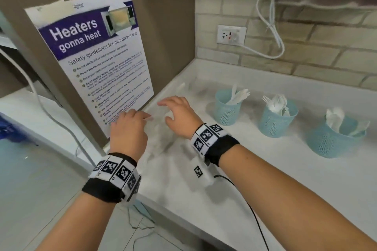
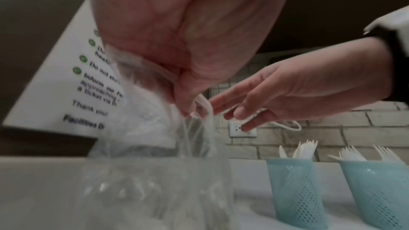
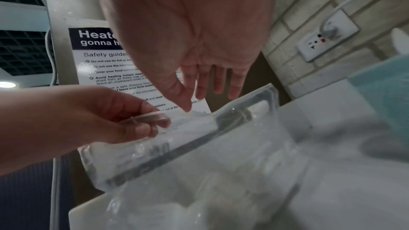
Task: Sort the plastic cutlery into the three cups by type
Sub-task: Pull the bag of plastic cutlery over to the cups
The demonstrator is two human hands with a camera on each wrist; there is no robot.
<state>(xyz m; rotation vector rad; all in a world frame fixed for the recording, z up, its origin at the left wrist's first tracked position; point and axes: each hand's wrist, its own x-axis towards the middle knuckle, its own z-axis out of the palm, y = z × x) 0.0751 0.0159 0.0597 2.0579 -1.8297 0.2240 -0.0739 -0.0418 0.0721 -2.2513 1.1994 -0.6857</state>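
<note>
A clear plastic bag (image 1: 161, 136) stands on the white counter (image 1: 255, 179) between my hands. My left hand (image 1: 143, 117) pinches the bag's top rim (image 2: 199, 104); the same pinch shows in the right wrist view (image 3: 146, 120). My right hand (image 1: 166, 110) hovers over the bag's mouth (image 3: 221, 128) with straight, spread fingers (image 3: 200, 83) and holds nothing. Blurred pale shapes lie inside the bag (image 3: 210, 204). To the right stand three blue mesh cups: one with knives (image 1: 227, 112), one with forks (image 1: 275, 122), one with spoons (image 1: 332, 140).
A microwave safety poster (image 1: 98, 57) hangs on the brown panel just left of the bag. The counter's edge drops off at the left. A wall socket (image 1: 231, 34) with a looped white cable (image 1: 269, 26) is behind. A black cable (image 1: 251, 210) trails across the near counter.
</note>
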